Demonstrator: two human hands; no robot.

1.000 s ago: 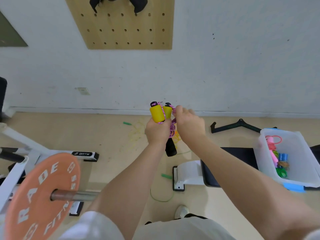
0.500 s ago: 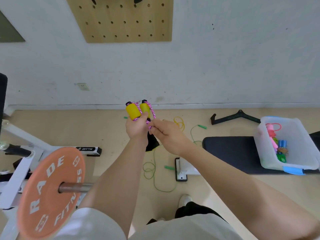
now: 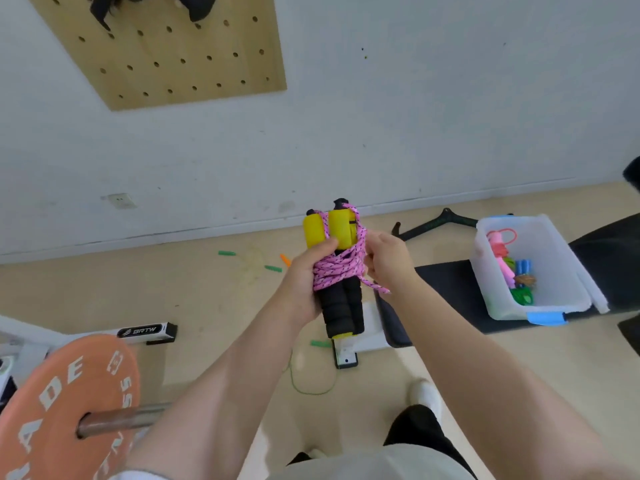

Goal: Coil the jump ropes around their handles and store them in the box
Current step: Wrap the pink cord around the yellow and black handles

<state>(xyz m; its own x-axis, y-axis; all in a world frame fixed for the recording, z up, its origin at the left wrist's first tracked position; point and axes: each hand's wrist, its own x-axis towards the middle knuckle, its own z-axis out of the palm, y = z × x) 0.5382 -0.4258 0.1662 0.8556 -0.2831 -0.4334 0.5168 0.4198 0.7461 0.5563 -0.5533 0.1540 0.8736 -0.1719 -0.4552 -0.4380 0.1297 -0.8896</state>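
Note:
My left hand grips two jump rope handles held side by side, yellow at the top and black foam below. A pink speckled rope is coiled many times around their middle. My right hand pinches the rope just right of the coil, and a short loose end hangs below it. The clear plastic box stands on a black bench at the right, with several coloured coiled ropes inside.
A green rope and a faint yellow rope lie on the floor. A barbell with an orange plate is at the lower left. A black bar attachment lies by the wall. A pegboard hangs above.
The handles have come up and tilted, showing their black grips. The coil around them has grown, and my right hand has come up to its right side.

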